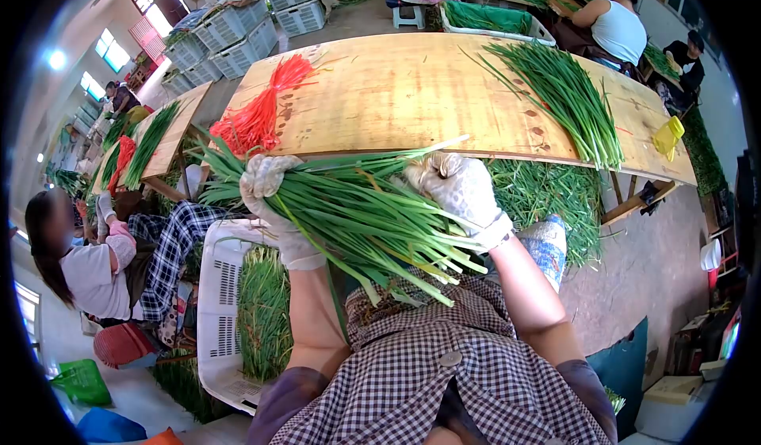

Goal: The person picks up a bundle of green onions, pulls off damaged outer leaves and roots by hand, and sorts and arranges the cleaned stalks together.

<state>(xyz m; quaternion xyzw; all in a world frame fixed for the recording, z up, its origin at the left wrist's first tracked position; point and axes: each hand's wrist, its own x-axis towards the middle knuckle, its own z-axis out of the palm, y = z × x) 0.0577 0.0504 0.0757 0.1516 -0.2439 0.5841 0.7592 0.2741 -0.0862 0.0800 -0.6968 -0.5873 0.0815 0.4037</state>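
Observation:
Above my lap I hold a loose bunch of garlic chives (372,215), leaves to the left and pale stalk ends to the lower right. My left hand (265,183), in a whitish glove, is closed around the leafy end. My gloved right hand (456,191) is closed beside the stalks, its fingers curled on a chive stalk whose pale tip sticks out above. Another bunch of chives (563,96) lies on the right of the wooden table (396,88). A pile of red plastic ties (265,108) rests at the table's left.
A white plastic crate (218,326) with chives stands at my left. Loose greens (547,199) cover the floor under the table. A yellow object (668,137) sits at the table's right edge. One person (103,262) sits close on the left; others work farther back near stacked crates (230,32).

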